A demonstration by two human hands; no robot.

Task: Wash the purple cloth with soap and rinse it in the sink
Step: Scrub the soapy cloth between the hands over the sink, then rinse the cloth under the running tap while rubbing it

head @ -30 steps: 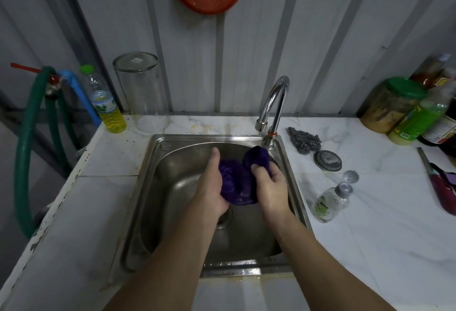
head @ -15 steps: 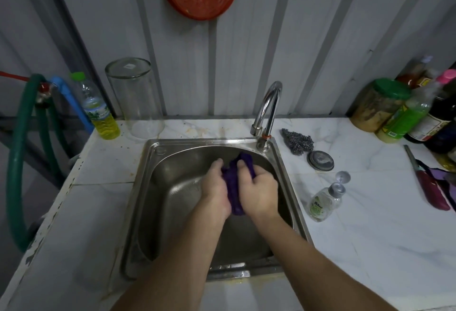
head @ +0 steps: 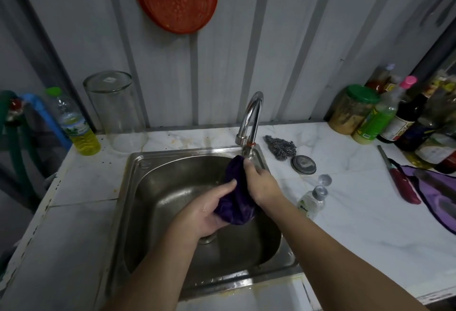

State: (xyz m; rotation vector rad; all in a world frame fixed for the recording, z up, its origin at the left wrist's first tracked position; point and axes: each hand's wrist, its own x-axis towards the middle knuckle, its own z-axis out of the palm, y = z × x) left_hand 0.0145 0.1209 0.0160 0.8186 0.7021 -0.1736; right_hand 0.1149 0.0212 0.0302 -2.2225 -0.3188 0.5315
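Both hands are on the purple cloth [head: 235,199], out over the sink [head: 172,182]. The left hand [head: 204,214] cups the lower bunch of it from the near side, fingers wrapped under; the right hand [head: 261,184] pinches the upper end, closed on the fabric just below the faucet [head: 249,118] base. So the cloth runs long from the left hand up and away toward the faucet, with the right hand the nearer one to the spout. No stream of water is visible. My read: the scrub or rinse turns on that diagonal, pulling the cloth taut between the two grips. The soap bottle [head: 312,199] lies on the tabletop [head: 370,224], right of the faucet, beside the sink rim.
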